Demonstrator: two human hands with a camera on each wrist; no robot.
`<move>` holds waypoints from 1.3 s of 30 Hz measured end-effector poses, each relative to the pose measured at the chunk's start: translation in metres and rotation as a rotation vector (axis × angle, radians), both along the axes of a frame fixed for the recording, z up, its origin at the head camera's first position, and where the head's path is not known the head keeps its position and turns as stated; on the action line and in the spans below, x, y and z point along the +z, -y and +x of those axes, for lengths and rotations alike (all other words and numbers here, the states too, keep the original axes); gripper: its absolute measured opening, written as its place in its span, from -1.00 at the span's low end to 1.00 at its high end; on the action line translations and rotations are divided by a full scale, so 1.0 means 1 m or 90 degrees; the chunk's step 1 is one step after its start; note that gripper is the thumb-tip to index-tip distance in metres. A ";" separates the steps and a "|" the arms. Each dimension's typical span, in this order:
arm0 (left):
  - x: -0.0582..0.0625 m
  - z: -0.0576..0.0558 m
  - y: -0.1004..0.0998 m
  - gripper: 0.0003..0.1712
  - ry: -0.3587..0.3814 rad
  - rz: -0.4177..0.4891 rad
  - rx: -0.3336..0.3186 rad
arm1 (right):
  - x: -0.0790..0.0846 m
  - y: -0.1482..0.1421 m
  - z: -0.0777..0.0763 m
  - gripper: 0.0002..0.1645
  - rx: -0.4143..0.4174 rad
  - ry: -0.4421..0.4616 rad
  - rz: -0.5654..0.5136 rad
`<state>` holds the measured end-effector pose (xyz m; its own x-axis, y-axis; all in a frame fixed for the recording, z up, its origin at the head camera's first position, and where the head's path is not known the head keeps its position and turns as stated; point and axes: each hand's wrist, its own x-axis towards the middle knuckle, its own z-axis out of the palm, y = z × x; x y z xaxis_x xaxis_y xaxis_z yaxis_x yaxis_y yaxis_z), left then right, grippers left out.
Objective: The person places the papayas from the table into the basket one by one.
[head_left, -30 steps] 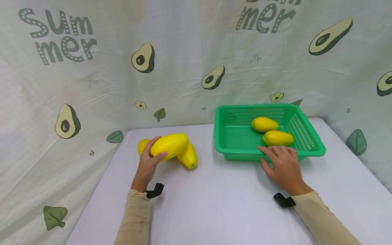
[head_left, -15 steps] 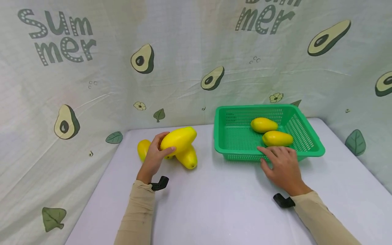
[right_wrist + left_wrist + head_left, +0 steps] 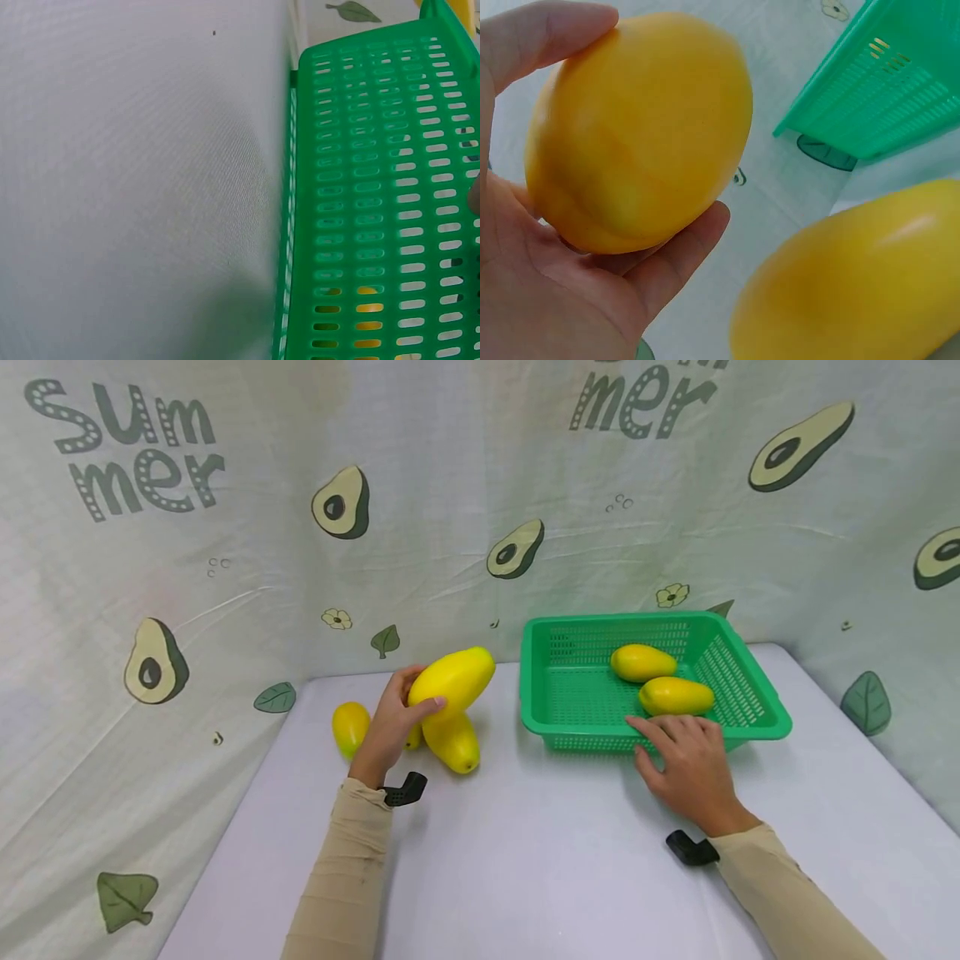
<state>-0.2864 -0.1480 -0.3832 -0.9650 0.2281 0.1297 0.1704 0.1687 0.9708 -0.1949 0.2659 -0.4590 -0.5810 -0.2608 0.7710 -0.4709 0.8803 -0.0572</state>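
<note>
My left hand [image 3: 393,718] grips a yellow papaya [image 3: 453,681], thumb on its near side, fingers behind. The fruit is tilted, its tip pointing up and right. In the left wrist view the held papaya [image 3: 645,127] sits between thumb and fingers, with another papaya [image 3: 855,285] below right. Under the held one, a papaya [image 3: 453,745] lies on the table; a further one [image 3: 412,738] is mostly hidden behind the hand. My right hand [image 3: 690,777] holds the front rim of a green plastic basket [image 3: 573,730], fingers bent over it, thumb by the outer wall.
Inside the basket, toward its right, lie two papayas, one farther back [image 3: 643,662] and one nearer [image 3: 677,696]. Left of my left hand is a separate papaya [image 3: 350,729]. A printed cloth [image 3: 435,468] hangs behind the white table [image 3: 540,860].
My left hand has moved right and away from me, lifting the papaya higher. The fruits on the table at left now show more. The right hand stays at the basket rim.
</note>
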 end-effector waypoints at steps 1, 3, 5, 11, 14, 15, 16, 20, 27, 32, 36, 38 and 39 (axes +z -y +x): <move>0.002 -0.001 -0.002 -0.18 -0.001 0.005 -0.001 | 0.000 0.000 0.000 -0.49 -0.001 0.000 0.000; 0.004 -0.004 -0.007 -0.18 -0.003 0.010 -0.002 | 0.000 -0.001 0.000 -0.49 -0.001 -0.004 -0.001; 0.007 -0.006 -0.011 -0.19 -0.004 0.008 -0.004 | 0.001 -0.001 0.000 -0.49 -0.002 -0.004 -0.001; 0.016 -0.012 -0.024 -0.19 0.003 -0.002 -0.012 | 0.000 0.001 0.001 -0.48 -0.001 0.012 0.001; 0.020 -0.013 -0.031 -0.20 0.006 -0.008 -0.012 | 0.000 0.002 0.001 -0.49 0.003 0.009 -0.003; 0.021 -0.013 -0.034 -0.20 0.006 -0.008 -0.012 | 0.000 0.002 0.002 -0.49 0.004 0.006 -0.004; 0.023 -0.014 -0.036 -0.20 0.006 -0.006 -0.015 | 0.000 0.002 0.002 -0.49 0.006 0.001 -0.006; 0.029 -0.015 -0.046 -0.20 -0.001 -0.015 -0.034 | 0.000 0.001 0.002 -0.50 0.010 -0.014 -0.014; 0.045 -0.020 -0.057 -0.27 -0.038 -0.072 -0.091 | 0.001 0.003 0.001 -0.50 0.010 0.003 -0.011; 0.053 -0.023 -0.064 -0.28 -0.058 -0.117 -0.107 | 0.000 0.004 0.000 -0.50 0.020 -0.010 -0.020; 0.060 -0.024 -0.073 -0.25 -0.057 -0.133 -0.114 | 0.001 0.003 0.000 -0.50 0.019 -0.011 -0.019; 0.064 -0.026 -0.079 -0.22 -0.063 -0.146 -0.118 | 0.002 0.003 0.001 -0.50 0.019 -0.012 -0.020; 0.066 -0.027 -0.082 -0.21 -0.067 -0.151 -0.120 | 0.002 0.002 0.001 -0.50 0.018 -0.012 -0.020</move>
